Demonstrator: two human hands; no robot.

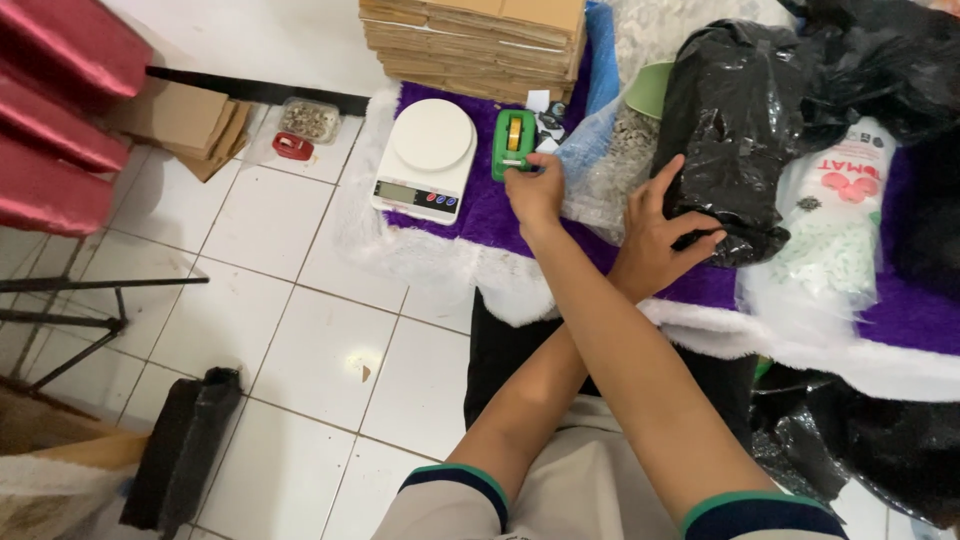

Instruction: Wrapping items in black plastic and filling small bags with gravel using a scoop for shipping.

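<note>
Head view, looking down over crossed forearms onto a purple rug [480,215] with a white fringe, spread on a white tiled floor [300,330]. Largest thing in hand is the black plastic bag [735,120], bulging and crinkled, lying on the rug at right, just beside a clear sack of pale contents [835,220]. It looks soft and slack-skinned, likely slippery; its film would tear under a pinch, so a broad palm on the flank or a grip at the gathered neck seems the safer hold. The left hand [655,235] crosses under to the right and lies flat on the bag's lower side, fingers spread wide, thumb up, pressing and not closed around anything. Next down, a white kitchen scale [425,160] sits near the rug's left edge, before a stack of flat cardboard [475,40]. Smallest, the green tape dispenser [513,143], stiff, light, hard plastic, stands between scale and bag; its body sides offer the hold. The right hand [535,190] reaches across to it, fingertips narrowed at its near end, seemingly pinching the tape; the exact contact is hidden.
</note>
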